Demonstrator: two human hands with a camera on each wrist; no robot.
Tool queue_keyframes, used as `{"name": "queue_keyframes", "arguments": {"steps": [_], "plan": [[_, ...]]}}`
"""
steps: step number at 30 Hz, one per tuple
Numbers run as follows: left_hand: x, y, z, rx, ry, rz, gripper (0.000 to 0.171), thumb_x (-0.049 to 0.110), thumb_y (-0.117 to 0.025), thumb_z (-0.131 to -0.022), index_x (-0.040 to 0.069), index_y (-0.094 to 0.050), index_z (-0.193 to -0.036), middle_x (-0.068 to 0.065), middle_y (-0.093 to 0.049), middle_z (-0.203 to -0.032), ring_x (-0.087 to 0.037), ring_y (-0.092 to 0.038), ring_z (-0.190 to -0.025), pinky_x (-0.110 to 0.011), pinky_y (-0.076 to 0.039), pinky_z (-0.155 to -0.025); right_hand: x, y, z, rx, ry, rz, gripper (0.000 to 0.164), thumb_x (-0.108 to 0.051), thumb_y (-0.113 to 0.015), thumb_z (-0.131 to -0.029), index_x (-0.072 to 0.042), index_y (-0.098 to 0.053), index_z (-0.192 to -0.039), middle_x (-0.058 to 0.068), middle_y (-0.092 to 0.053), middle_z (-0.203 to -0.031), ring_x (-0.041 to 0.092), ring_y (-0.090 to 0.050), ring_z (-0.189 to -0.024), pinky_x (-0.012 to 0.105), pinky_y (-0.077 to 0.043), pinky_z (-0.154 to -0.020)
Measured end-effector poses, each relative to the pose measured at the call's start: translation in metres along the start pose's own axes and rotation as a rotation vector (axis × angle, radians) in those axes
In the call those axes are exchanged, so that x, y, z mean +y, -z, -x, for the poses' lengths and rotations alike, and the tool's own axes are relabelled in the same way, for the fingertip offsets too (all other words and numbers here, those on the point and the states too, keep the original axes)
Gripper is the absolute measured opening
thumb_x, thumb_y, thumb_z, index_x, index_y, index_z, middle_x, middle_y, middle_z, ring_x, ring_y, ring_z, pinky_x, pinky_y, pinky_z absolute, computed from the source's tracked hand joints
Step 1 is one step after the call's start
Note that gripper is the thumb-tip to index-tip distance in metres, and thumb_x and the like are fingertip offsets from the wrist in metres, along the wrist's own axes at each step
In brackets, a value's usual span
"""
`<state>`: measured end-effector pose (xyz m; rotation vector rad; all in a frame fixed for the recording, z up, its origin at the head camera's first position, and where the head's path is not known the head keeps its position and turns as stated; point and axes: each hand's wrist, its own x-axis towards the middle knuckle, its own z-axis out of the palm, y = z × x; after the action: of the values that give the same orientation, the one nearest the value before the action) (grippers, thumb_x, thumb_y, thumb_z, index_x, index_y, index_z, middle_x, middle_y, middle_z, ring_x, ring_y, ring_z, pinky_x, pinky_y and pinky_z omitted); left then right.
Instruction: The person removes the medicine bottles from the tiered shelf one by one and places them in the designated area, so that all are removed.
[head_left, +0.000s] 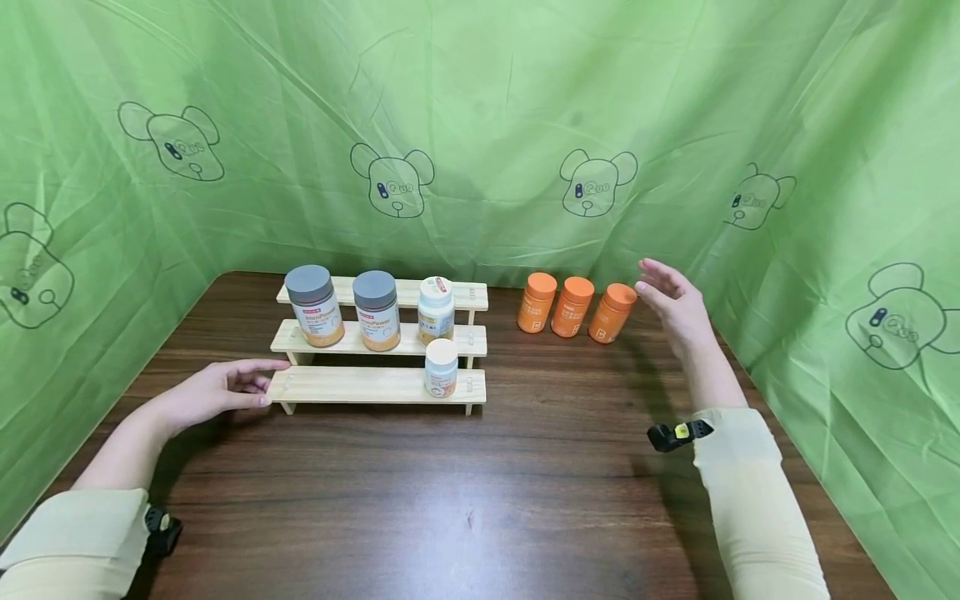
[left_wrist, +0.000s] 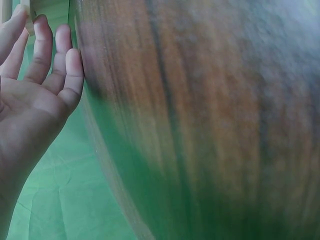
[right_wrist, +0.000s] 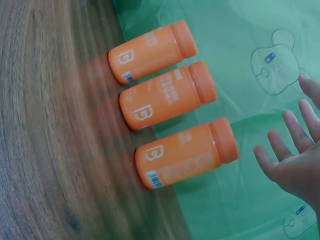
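A pale wooden three-step display rack stands on the table. At the left end of its lowest step, my left hand grips the board's edge with thumb and fingertips; the left wrist view shows that hand with its other fingers loosely bent. Two grey-lidded jars and a white bottle stand on the middle step. A smaller white bottle is on the lowest step, towards the right. Beside the rightmost of three orange bottles, my right hand hovers with relaxed fingers, holding nothing.
Dark wood-grain table lies in front of the rack. Green cloth printed with bear outlines hangs behind and along both sides. The orange bottles stand in a row right of the rack, near the back cloth.
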<state>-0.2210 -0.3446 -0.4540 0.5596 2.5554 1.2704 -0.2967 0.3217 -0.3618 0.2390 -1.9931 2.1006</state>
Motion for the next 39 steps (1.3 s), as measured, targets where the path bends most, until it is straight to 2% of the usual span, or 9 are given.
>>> {"name": "queue_keyframes", "arguments": {"steps": [3,10,17,24,31,39], "plan": [[0.001,0.000,0.000,0.003,-0.001,-0.004,0.055,0.018,-0.068,-0.087,0.007,-0.047,-0.137,-0.010,-0.063,-0.104,-0.006,-0.058,-0.093,-0.021,-0.046,-0.075,-0.005,-0.002,0.003,-0.024,0.012,0.010,0.053,-0.001,-0.064,-0.087,-0.002,-0.047,-0.136,-0.006,-0.060,-0.122,0.011,-0.050,-0.116,0.017,-0.044,-0.088],[0.004,-0.001,0.001,0.002,-0.007,-0.002,0.056,0.017,-0.068,-0.087,0.006,-0.047,-0.137,-0.011,-0.063,-0.104,-0.006,-0.058,-0.093,-0.020,-0.045,-0.075,-0.015,-0.011,0.012,-0.075,0.003,0.075,0.052,-0.006,-0.065,-0.088,-0.004,-0.047,-0.137,0.002,-0.053,-0.136,0.016,-0.047,-0.120,0.017,-0.045,-0.089],[0.004,0.000,0.002,0.001,0.006,-0.001,0.056,0.017,-0.068,-0.087,0.006,-0.046,-0.138,-0.011,-0.063,-0.105,-0.007,-0.058,-0.094,-0.020,-0.046,-0.075,-0.027,-0.026,0.020,-0.107,0.020,0.029,0.051,-0.005,-0.066,-0.087,-0.004,-0.049,-0.135,0.002,-0.055,-0.133,0.016,-0.050,-0.119,0.021,-0.045,-0.091],[0.004,0.000,0.001,-0.002,0.017,-0.005,0.057,0.019,-0.068,-0.087,0.007,-0.046,-0.138,-0.011,-0.063,-0.106,-0.005,-0.057,-0.094,-0.020,-0.045,-0.075,-0.042,-0.043,0.028,-0.135,0.040,-0.010,0.049,-0.002,-0.064,-0.088,-0.006,-0.051,-0.134,0.003,-0.054,-0.134,0.025,-0.044,-0.126,0.021,-0.043,-0.094],[0.002,0.000,0.000,-0.004,0.003,-0.006,0.056,0.019,-0.068,-0.087,0.007,-0.047,-0.138,-0.012,-0.063,-0.104,-0.007,-0.058,-0.093,-0.021,-0.046,-0.075,-0.055,-0.059,0.035,-0.159,0.068,-0.036,0.048,0.000,-0.064,-0.087,-0.006,-0.052,-0.133,0.003,-0.054,-0.134,0.027,-0.042,-0.128,0.021,-0.043,-0.095],[0.003,0.000,0.001,0.007,0.027,-0.017,0.056,0.022,-0.069,-0.087,0.010,-0.048,-0.137,-0.010,-0.063,-0.104,-0.006,-0.058,-0.093,-0.021,-0.046,-0.076,-0.067,-0.080,0.045,-0.184,0.109,-0.040,0.046,0.000,-0.063,-0.087,-0.006,-0.053,-0.132,0.004,-0.055,-0.134,0.028,-0.042,-0.128,0.023,-0.043,-0.095]]}}
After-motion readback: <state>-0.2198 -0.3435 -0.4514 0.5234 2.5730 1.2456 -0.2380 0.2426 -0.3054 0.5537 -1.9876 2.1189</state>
